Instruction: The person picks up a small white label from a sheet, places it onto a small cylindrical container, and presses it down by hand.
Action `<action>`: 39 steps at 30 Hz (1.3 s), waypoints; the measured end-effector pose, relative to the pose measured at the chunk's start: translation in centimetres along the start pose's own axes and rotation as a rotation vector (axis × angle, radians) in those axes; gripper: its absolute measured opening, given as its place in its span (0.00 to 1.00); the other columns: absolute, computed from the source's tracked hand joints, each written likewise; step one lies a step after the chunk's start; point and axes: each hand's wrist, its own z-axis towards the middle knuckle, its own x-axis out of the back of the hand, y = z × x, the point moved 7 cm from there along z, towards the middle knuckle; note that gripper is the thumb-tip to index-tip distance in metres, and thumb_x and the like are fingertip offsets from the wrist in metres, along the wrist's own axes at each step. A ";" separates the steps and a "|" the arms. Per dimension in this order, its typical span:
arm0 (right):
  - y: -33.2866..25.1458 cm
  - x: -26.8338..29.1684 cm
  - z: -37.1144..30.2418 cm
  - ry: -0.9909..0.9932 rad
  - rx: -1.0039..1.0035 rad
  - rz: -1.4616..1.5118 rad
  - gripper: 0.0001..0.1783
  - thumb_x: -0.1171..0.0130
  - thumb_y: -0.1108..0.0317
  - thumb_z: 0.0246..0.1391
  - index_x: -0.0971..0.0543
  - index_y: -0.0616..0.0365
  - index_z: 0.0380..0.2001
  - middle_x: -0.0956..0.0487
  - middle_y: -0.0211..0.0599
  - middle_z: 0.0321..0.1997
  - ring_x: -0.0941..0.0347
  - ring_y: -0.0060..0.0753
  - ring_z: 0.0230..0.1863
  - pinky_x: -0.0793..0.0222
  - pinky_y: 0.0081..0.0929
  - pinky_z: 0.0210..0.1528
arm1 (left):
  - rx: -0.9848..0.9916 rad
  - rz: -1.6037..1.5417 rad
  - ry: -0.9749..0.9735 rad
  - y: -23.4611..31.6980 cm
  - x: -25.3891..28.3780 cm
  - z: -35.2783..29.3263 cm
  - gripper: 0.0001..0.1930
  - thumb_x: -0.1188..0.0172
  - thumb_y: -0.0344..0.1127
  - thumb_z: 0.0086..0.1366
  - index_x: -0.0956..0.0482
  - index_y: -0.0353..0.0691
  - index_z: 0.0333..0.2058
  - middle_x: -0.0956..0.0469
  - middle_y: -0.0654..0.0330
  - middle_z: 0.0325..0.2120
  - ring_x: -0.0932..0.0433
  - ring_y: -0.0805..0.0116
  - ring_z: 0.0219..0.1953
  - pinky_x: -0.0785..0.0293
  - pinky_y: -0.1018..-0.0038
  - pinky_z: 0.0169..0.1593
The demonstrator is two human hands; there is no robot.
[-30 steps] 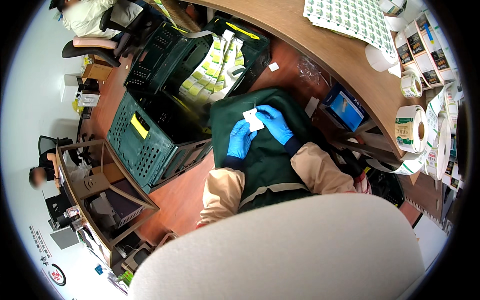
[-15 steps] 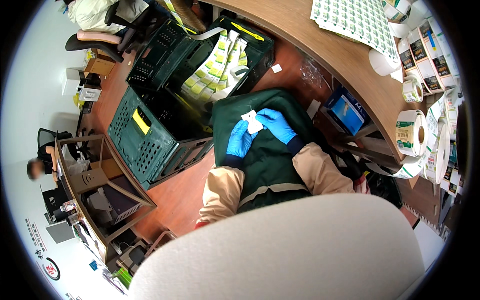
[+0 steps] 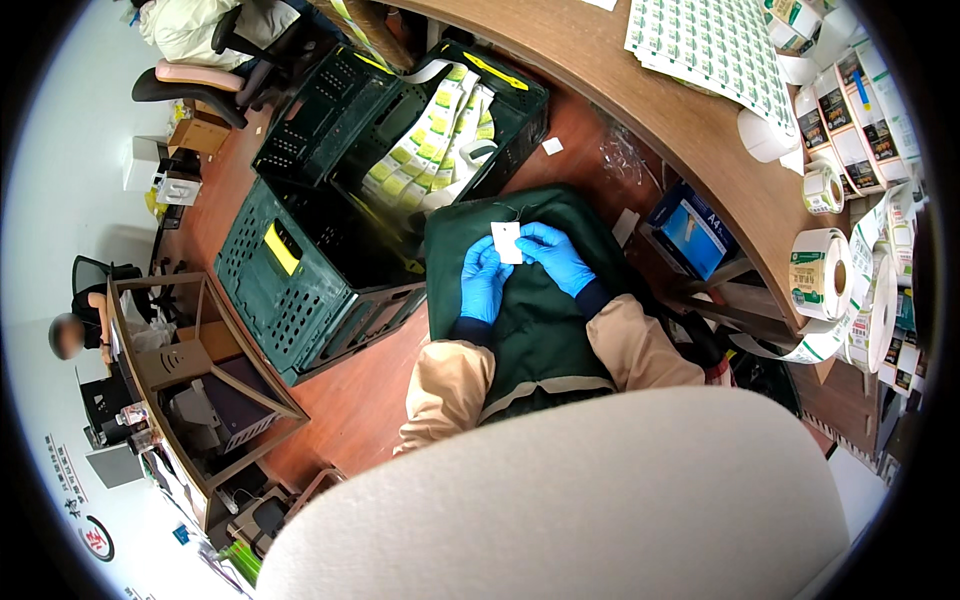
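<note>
Over the dark green apron [image 3: 535, 310] on my lap, I hold a small white tag [image 3: 506, 240] with a thin string at its top. My left hand [image 3: 482, 278], in a blue glove, pinches the tag's left side. The gloved right hand [image 3: 556, 257] closes on its right edge, thumb and fingers together. Only the tag's pale face shows; any print on it is too small to make out. Just beyond my knees stands a dark green crate [image 3: 520, 125] holding long strips of yellow-green and white labels [image 3: 430, 150].
To the right, a wooden table [image 3: 600, 80] carries label sheets [image 3: 705, 55] and label rolls [image 3: 818, 275]. Under it sits a blue paper box [image 3: 690, 230]. A second green crate [image 3: 290, 290] stands at left. Farther left, another person [image 3: 97, 315] is at a desk [image 3: 215, 400].
The tag has turned from slanted to nearly upright between my fingers. My left hand has shifted slightly right and is turned more upright; both hands still grip the tag.
</note>
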 end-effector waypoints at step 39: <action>-0.6 0.3 0.2 -0.075 -0.166 0.570 0.29 0.55 0.49 0.66 0.36 0.51 0.64 0.26 0.37 0.55 0.29 0.29 0.52 0.33 0.29 0.55 | -0.161 0.244 0.064 2.3 0.9 -0.6 0.15 0.42 0.22 0.64 0.23 0.40 0.49 0.20 0.64 0.38 0.23 0.76 0.38 0.27 0.79 0.40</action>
